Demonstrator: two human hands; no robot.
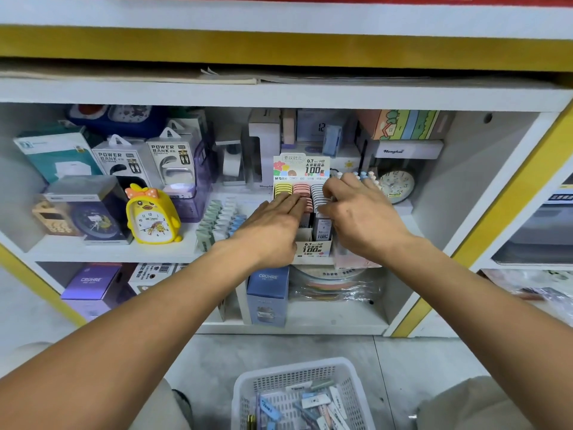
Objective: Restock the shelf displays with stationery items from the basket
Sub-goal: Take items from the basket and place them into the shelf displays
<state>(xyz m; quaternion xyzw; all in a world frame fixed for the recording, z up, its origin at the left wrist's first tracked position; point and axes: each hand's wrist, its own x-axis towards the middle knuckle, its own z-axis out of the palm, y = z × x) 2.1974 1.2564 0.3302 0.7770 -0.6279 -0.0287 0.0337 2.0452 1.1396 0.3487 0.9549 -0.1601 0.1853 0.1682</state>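
Seating lead tubes in the display box (pixel 313 248) at the shelf's (pixel 108 251) front edge, my left hand (pixel 273 225) presses flat and straight-fingered on the rows while my right hand (pixel 356 209) pinches one grey tube; next I judge another from the basket (pixel 248 389) on the floor.

A yellow duck clock (pixel 152 214) is seen standing beside a dark blue clock in a clear box (pixel 93 217). Two white power bank boxes (pixel 148 159) are placed behind them, with a teal box (pixel 57 156) to their left. A round clock (pixel 397 185) is tucked in at the right. Lower down, a purple box (pixel 90 282) and a blue box (pixel 269 294) are kept.
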